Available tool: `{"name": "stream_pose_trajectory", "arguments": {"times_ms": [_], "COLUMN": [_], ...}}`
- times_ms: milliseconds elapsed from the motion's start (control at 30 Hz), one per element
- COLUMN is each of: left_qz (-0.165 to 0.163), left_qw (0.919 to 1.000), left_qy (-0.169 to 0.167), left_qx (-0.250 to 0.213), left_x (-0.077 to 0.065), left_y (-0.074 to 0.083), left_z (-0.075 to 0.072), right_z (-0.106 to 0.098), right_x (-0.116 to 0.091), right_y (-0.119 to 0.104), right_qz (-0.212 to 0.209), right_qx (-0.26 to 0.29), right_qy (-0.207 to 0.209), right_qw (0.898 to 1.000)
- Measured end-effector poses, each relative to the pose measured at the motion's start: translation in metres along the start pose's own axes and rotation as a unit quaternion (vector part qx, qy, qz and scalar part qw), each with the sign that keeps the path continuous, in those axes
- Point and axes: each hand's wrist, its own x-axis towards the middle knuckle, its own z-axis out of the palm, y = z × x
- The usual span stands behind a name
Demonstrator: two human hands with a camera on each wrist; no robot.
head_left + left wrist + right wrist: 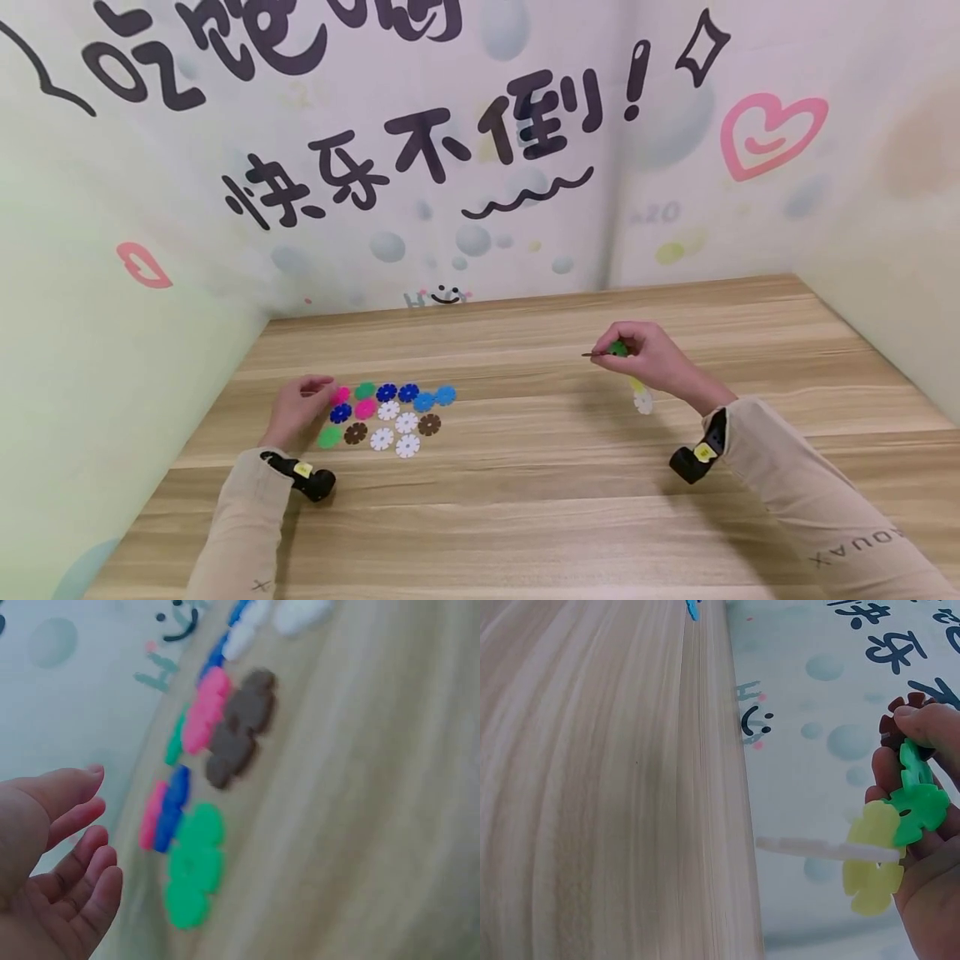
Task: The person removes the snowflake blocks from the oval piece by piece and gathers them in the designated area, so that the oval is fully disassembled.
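Note:
My right hand (651,360) is raised over the right side of the table. It pinches a brown notched snowflake disc (891,735) between thumb and fingers. Joined in a chain to this disc are green discs (921,811), a yellow disc (866,889) and a white disc (802,849), hanging by the palm. On the left, my left hand (294,410) hovers beside the spread of loose discs with fingers relaxed and no disc in them. Nearest its fingertips are a pink disc (342,395), a dark blue disc (341,413) and a light green disc (329,437).
Loose discs lie flat on the wooden table (510,500), among them white discs (407,446), a brown disc (430,424) and light blue discs (446,395). A printed curtain (337,258) stands along the table's back edge, and pale walls flank both sides.

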Motion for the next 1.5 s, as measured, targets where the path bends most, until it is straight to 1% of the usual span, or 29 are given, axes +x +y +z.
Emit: {"name": "stream_pose_trajectory", "arguments": {"times_ms": [67, 100, 133, 200, 267, 300, 400, 500, 533, 633, 767, 867, 933, 1067, 1233, 1433, 1500], "left_qz": [0.019, 0.027, 0.036, 0.054, 0.068, 0.079, 0.118, 0.161, 0.173, 0.208, 0.245, 0.268, 0.280, 0.298, 0.323, 0.356, 0.362], "left_qw": [0.9998, 0.9996, 0.9991, 0.9983, 0.9975, 0.9968, 0.9927, 0.9863, 0.9838, 0.9762, 0.9659, 0.9582, 0.9533, 0.9448, 0.9352, 0.9176, 0.9145], "left_qy": [-0.005, -0.005, 0.002, -0.001, -0.008, -0.005, -0.028, -0.036, -0.048, -0.061, -0.083, -0.098, -0.110, -0.128, -0.130, -0.142, -0.143], "left_qx": [0.007, 0.012, 0.020, 0.022, 0.016, 0.014, -0.001, 0.002, 0.002, 0.003, -0.013, -0.022, -0.028, -0.047, -0.067, -0.105, -0.112], "left_x": [-0.001, -0.001, -0.001, -0.001, -0.002, -0.003, -0.006, -0.010, -0.011, -0.017, -0.028, -0.035, -0.038, -0.040, -0.042, -0.046, -0.047], "left_y": [0.007, 0.010, 0.013, 0.023, 0.034, 0.040, 0.059, 0.078, 0.085, 0.105, 0.131, 0.145, 0.151, 0.161, 0.172, 0.182, 0.185], "left_z": [-0.003, -0.004, -0.004, -0.004, -0.003, 0.000, 0.005, 0.014, 0.016, 0.026, 0.038, 0.049, 0.055, 0.069, 0.085, 0.102, 0.107], "right_z": [0.001, 0.002, 0.003, 0.006, 0.008, 0.010, 0.017, 0.025, 0.027, 0.034, 0.042, 0.047, 0.050, 0.055, 0.059, 0.060, 0.061], "right_x": [0.002, 0.003, 0.004, 0.006, 0.008, 0.009, 0.012, 0.015, 0.016, 0.019, 0.023, 0.026, 0.028, 0.031, 0.033, 0.033, 0.033], "right_y": [0.003, 0.005, 0.008, 0.011, 0.018, 0.018, 0.018, 0.017, 0.017, 0.015, 0.011, 0.007, 0.005, 0.003, 0.001, -0.004, -0.004], "right_qz": [0.001, 0.002, 0.002, 0.003, 0.002, 0.000, -0.009, -0.016, -0.015, -0.012, -0.006, -0.005, -0.007, -0.017, -0.026, -0.026, -0.029], "right_qx": [0.001, 0.003, 0.004, 0.006, 0.011, 0.015, 0.028, 0.039, 0.041, 0.046, 0.053, 0.058, 0.062, 0.070, 0.068, 0.073, 0.076], "right_qy": [-0.003, -0.003, -0.005, -0.007, -0.010, -0.012, -0.022, -0.036, -0.040, -0.048, -0.057, -0.065, -0.068, -0.070, -0.071, -0.077, -0.077], "right_qw": [1.000, 1.000, 1.000, 1.000, 1.000, 1.000, 0.999, 0.998, 0.998, 0.998, 0.997, 0.996, 0.996, 0.995, 0.995, 0.994, 0.994]}}
